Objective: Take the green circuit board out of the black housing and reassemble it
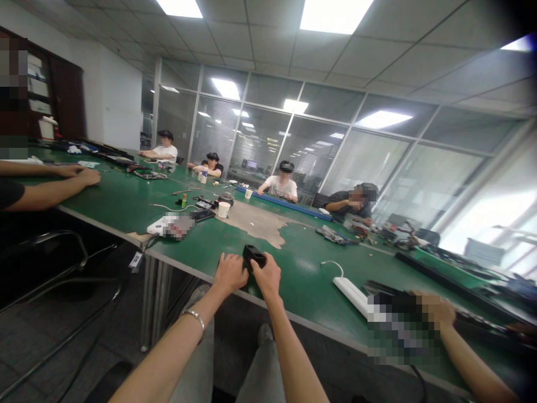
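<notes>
Block of black plastic (254, 257), square in shape, is grasped between left hand (229, 274) and right hand (265, 275), just above green rubbery tabletop (302, 280).

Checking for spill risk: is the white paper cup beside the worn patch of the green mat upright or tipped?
Upright: the white paper cup stands on its base on the green mat, its rim facing up. Its contents cannot be seen.
</notes>
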`<state>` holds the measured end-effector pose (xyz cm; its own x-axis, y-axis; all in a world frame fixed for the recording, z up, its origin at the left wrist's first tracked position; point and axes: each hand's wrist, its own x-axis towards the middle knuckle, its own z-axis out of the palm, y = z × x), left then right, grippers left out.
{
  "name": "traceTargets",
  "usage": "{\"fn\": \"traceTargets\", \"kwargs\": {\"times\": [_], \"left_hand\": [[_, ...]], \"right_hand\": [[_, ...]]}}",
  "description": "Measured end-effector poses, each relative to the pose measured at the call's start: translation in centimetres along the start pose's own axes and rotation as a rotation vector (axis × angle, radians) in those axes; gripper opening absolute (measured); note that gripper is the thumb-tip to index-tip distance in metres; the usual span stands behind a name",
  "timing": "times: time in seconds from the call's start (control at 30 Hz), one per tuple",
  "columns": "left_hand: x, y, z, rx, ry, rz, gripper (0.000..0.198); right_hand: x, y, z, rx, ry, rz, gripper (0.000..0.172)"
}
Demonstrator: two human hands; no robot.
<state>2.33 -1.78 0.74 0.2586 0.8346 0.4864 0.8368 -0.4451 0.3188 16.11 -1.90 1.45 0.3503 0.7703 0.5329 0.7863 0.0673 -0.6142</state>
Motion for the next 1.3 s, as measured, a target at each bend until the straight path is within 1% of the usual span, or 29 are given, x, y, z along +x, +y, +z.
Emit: {"fn": "traceTargets", "kwargs": {"times": [0.13, 0.3, 0.37, 0.43, 0.5, 0.57, 0.7, 0.8, 0.9, 1.07, 1.17, 1.3], "left_hand": [[0.0, 0.0, 0.1, 0.005, -0.009, -0.02, 0.03], [0.1, -0.1, 0.4, 0.012, -0.016, -0.018, 0.029], [0.1, -0.1, 0.5, 0.019, -0.007, -0.008, 0.028], [0.1, -0.2, 0.7, 0.023, 0.007, 0.005, 0.028], [0.1, -0.2, 0.7, 0.023, 0.015, 0.012, 0.028], [0.1, -0.2, 0.6, 0.022, 0.013, 0.011, 0.028], [0.1, -0.1, 0.4, 0.017, -0.002, 0.007, 0.028], [0.1, 0.0, 0.3, 0.01, -0.009, 0.001, 0.027], [0.1, 0.0, 0.3, 0.006, -0.002, 0.009, 0.029], [0.1, -0.1, 0.3, 0.016, -0.004, 0.013, 0.027], [0.0, -0.2, 0.4, 0.02, 0.009, 0.02, 0.027], [0.0, -0.4, 0.7, 0.019, 0.037, 0.025, 0.03]], "right_hand": [[-0.8, 0.4, 0.5, -0.018, -0.044, -0.007, 0.053], [-1.5, 0.6, 0.9, -0.013, -0.043, -0.004, 0.066], [-1.7, 0.7, 0.8, -0.003, -0.043, -0.001, 0.065], [-1.8, 0.6, 0.7, 0.015, -0.043, -0.002, 0.059], [-1.6, 0.5, 0.5, 0.038, -0.036, -0.003, 0.052], [-0.9, 0.2, 0.2, 0.065, -0.017, -0.002, 0.05], [1.1, 0.2, -0.7, 0.116, 0.042, 0.028, 0.052], [2.0, 1.3, -1.5, 0.125, 0.086, 0.072, 0.057], [1.8, 3.2, -1.8, 0.085, 0.115, 0.104, 0.058], [0.8, 5.8, -1.1, -0.006, 0.113, 0.114, 0.058], [0.6, 6.6, -0.5, -0.054, 0.094, 0.107, 0.064], [0.7, 6.7, -0.3, -0.098, 0.075, 0.087, 0.077]]}}
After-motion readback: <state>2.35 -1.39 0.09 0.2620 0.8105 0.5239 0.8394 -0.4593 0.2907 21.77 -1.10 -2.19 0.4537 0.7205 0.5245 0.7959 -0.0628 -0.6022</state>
